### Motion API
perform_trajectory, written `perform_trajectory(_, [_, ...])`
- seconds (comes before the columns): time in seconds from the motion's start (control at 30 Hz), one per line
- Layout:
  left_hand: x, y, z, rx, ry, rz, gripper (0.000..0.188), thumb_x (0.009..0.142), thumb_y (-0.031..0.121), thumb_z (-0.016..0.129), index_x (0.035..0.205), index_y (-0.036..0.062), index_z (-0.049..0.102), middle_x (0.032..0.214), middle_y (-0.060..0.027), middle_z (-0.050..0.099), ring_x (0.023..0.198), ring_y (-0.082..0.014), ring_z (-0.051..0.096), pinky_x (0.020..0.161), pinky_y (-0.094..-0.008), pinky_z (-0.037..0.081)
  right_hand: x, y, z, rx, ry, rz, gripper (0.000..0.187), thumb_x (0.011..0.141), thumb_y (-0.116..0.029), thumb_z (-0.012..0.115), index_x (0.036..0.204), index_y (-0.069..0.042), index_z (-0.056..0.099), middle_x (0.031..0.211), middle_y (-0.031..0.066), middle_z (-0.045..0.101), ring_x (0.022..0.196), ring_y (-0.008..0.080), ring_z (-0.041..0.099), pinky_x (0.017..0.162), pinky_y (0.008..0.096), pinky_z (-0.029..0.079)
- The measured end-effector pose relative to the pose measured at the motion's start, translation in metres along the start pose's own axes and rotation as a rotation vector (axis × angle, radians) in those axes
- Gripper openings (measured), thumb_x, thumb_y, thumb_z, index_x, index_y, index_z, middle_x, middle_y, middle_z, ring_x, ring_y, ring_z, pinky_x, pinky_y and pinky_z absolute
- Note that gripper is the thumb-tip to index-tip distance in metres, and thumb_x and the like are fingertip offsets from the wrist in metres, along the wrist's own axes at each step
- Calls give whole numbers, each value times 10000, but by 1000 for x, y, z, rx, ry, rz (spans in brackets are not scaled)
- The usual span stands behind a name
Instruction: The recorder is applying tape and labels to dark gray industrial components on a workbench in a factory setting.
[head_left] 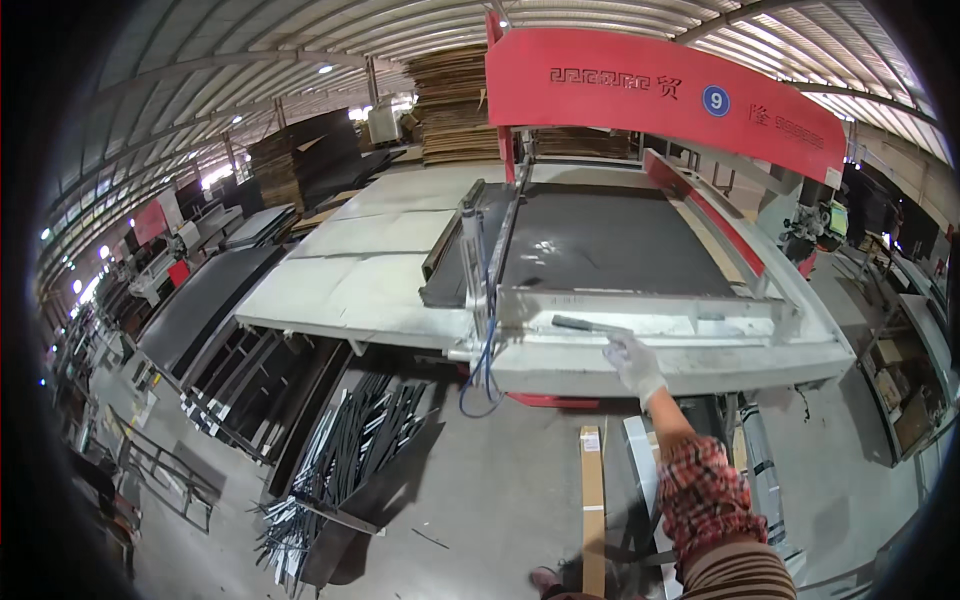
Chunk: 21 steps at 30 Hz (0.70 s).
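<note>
My right hand (635, 368), in a white glove, reaches over the front ledge of a large white machine table (680, 372). Its fingers are closed at the right end of a narrow, dark, bar-like tool (575, 323), which points left along the ledge; its exact kind is too small to tell. Behind the ledge lies a wide dark grey sheet (620, 240) on the machine bed. A metal rail (508, 235) crosses the bed to the left of it. My left hand is out of view.
A red overhead beam (640, 85) spans the machine. Blue hoses (487, 370) hang from its front edge. Below left, dark strips (365, 440) lie heaped. A long cardboard box (593, 510) rests on the floor nearby. Stacked boards (455, 105) rise at the back.
</note>
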<state>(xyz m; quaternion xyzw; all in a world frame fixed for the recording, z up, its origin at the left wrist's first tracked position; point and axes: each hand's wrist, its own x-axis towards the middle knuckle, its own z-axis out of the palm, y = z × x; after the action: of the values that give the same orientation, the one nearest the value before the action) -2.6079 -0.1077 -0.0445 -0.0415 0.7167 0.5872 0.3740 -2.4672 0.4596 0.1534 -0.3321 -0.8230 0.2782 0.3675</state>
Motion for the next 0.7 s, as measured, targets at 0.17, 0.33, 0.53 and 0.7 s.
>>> perform_trajectory(0.17, [12,19,29,-14,6,-45,360,930,306,435,1018,-4,596,910,-157,609,822,-262,571,718,-360,459,117,50,34,-251,-67,113,416,847,-290,625,1187,-66,541,1113,165,605,1047,290,584,882,375,473])
perform_trajectory(0.33, [16,28,41,-22,-3,-65,356,932,307,438,1020,0,593,903,-145,603,813,-249,565,709,-350,458,132,56,59,-517,-181,321,447,857,-335,602,1220,-90,515,1209,159,550,1146,311,524,937,415,453])
perform_trajectory(0.53, [31,42,65,15,-111,-50,351,933,310,442,1022,5,590,894,-130,596,803,-234,557,698,-339,456,86,71,64,-627,-285,546,366,863,-330,581,1104,-56,606,1134,176,599,1065,351,569,902,429,475])
perform_trajectory(0.7, [68,70,126,90,-356,-53,346,935,311,445,1024,9,588,887,-117,590,794,-221,551,689,-330,454,67,119,11,-577,-407,9,251,819,-263,582,917,-54,683,945,180,647,893,354,618,774,446,492])
